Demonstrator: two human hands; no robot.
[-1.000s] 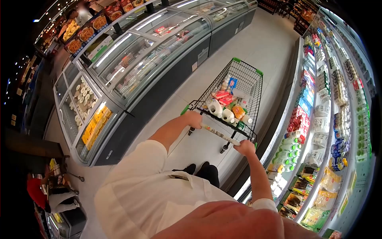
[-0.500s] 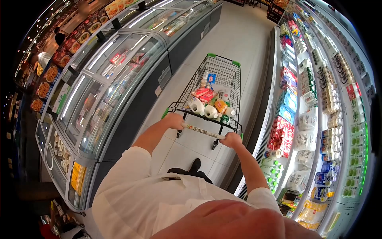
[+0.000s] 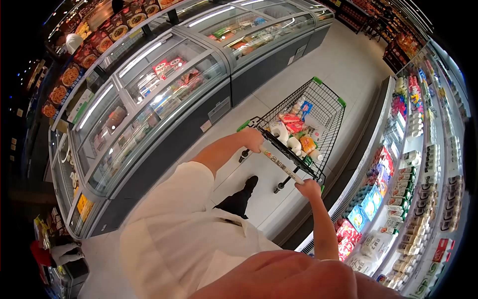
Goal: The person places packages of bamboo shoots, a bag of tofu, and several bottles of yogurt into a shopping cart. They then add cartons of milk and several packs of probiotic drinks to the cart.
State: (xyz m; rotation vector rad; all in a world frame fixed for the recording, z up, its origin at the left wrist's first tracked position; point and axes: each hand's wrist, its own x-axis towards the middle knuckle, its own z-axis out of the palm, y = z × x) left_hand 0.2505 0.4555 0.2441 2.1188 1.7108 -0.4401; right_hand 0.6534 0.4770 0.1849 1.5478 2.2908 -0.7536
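A black wire shopping cart with green corners stands in front of me. My left hand is wrapped round the left end of its handle bar, and my right hand grips the right end. Printed characters show on the bar between them. Inside the cart lie white jugs, red packages, a blue item, an orange-yellow package and a white-capped bottle.
Glass-topped freezers with grey bases line the left side. Refrigerated shelves of cartons and bottles run along the right. A tiled floor stretches ahead between them. A person in red is at the lower left.
The cart and both hands have shifted right in view, and the cart now points more to the right. A dark-shod foot shows further forward. Both hands keep their hold on the handle.
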